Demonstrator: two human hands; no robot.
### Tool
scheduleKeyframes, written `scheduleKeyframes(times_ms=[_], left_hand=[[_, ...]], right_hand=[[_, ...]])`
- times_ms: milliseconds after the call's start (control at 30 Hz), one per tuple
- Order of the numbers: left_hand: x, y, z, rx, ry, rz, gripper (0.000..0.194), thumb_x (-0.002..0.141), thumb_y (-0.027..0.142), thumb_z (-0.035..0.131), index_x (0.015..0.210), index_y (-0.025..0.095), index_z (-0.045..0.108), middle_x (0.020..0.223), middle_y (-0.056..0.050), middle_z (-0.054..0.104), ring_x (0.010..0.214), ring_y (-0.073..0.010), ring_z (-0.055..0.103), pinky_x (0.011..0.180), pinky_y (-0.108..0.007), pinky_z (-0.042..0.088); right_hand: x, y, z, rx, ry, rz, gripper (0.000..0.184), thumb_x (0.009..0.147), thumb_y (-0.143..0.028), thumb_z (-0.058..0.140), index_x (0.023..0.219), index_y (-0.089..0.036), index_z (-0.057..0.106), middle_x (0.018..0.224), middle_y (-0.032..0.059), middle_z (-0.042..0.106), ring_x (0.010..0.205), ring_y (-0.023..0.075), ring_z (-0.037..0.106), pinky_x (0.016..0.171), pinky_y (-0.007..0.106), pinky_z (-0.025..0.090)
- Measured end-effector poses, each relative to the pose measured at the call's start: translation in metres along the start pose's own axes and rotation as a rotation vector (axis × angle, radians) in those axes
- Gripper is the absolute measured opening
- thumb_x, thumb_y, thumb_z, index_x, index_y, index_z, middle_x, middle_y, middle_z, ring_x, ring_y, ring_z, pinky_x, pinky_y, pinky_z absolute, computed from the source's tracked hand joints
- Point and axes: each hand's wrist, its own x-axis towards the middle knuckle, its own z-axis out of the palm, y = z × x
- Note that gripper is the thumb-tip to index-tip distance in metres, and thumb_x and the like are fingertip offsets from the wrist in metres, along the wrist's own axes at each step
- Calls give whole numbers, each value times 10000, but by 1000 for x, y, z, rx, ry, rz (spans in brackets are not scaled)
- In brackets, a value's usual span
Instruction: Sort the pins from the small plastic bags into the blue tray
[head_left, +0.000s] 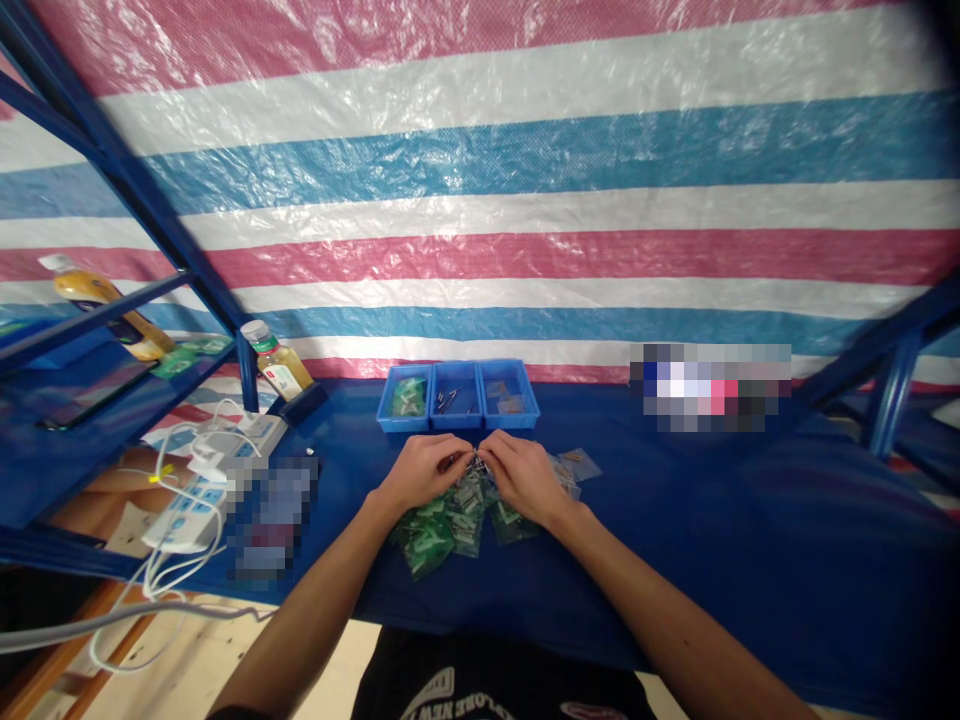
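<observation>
A blue tabletop (712,530) spreads before me, with three joined trays (455,422) near its far edge. Between them and the near edge lies a heap of packets (427,545), partly covered by my hands. My left hand (429,470) and right hand (521,475) come close together over the heap's far side, fingers bent inward; whether either is clamped on anything, I cannot tell. Small metal bits (479,463) show at my fingertips. Such slight pieces, I judge, want a light pinch, steady wrists and no dragging of loose packets.
</observation>
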Motion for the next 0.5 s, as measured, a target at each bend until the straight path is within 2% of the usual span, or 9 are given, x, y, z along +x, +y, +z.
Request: scheduleKeyframes(times_ms=[167, 500], left_hand=[[0, -2, -1, 10, -25, -9, 224, 1027, 296, 525, 994, 174, 710, 758, -20, 666, 630, -110, 565, 631, -222, 429], [-1, -3, 1, 17, -33, -3, 241, 1032, 320, 521, 1021, 178, 715, 767, -24, 670, 639, -117, 577, 636, -229, 430]], right_hand=[[0, 1, -1, 59, 21, -5, 152, 1053, -255, 498, 1153, -233, 611, 1018, 59, 699, 861, 201, 678, 789, 297, 491], [-2, 3, 3, 14, 14, 2, 193, 1076, -237, 433, 1046, -232, 624, 966, 52, 695, 854, 196, 677, 801, 297, 496]])
